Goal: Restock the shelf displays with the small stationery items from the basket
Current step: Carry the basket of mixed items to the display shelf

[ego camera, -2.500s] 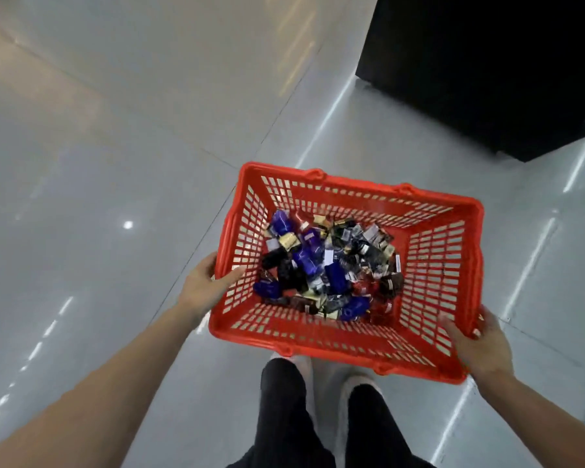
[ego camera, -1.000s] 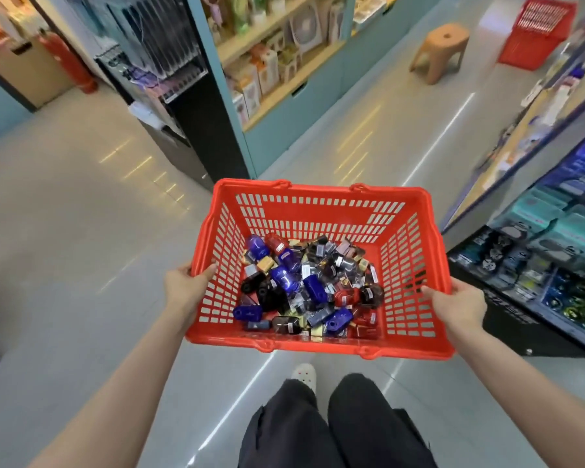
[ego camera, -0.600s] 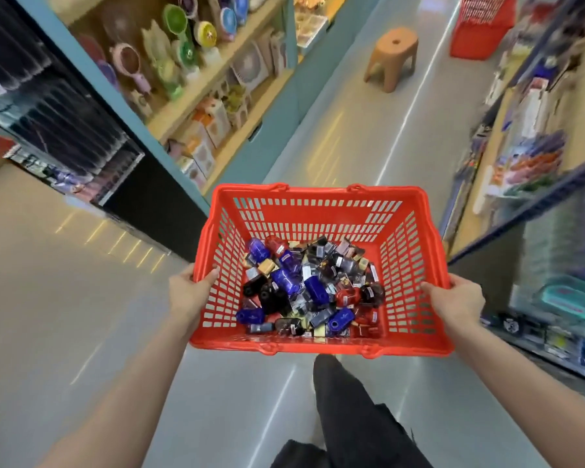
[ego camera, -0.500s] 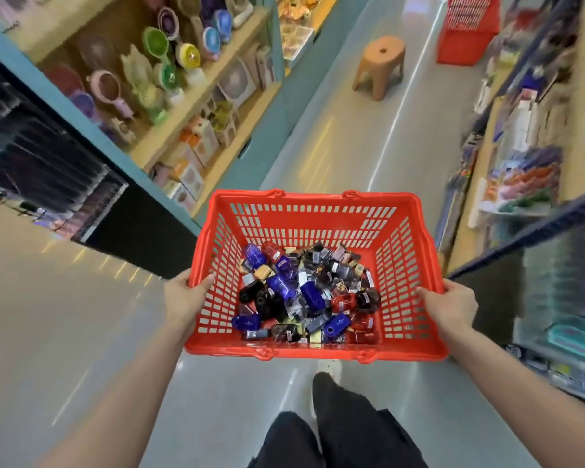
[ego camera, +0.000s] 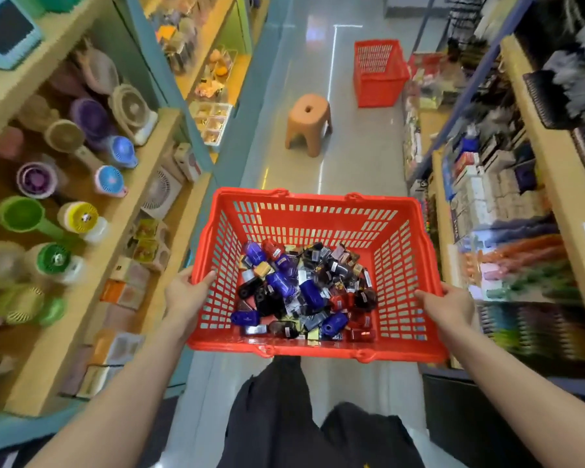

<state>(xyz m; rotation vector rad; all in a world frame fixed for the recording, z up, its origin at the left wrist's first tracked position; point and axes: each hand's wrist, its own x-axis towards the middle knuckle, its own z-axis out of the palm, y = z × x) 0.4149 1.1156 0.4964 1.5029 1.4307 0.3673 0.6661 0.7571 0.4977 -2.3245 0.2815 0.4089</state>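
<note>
I carry a red plastic basket in front of me, held level above the aisle floor. Its bottom is covered with several small stationery items in blue, red, black and gold wrappers. My left hand grips the basket's left rim, thumb over the top edge. My right hand grips the right rim the same way. Shelf displays of stationery run along the right side of the aisle.
Shelves with small handheld fans line the left side. An orange plastic stool stands in the aisle ahead, with a second red basket on the floor beyond it. My dark trouser legs show below the basket.
I have walked from an open tiled floor into the aisle between shelves. The stool and far basket are closer. Both hands kept their grip on the basket rims.
</note>
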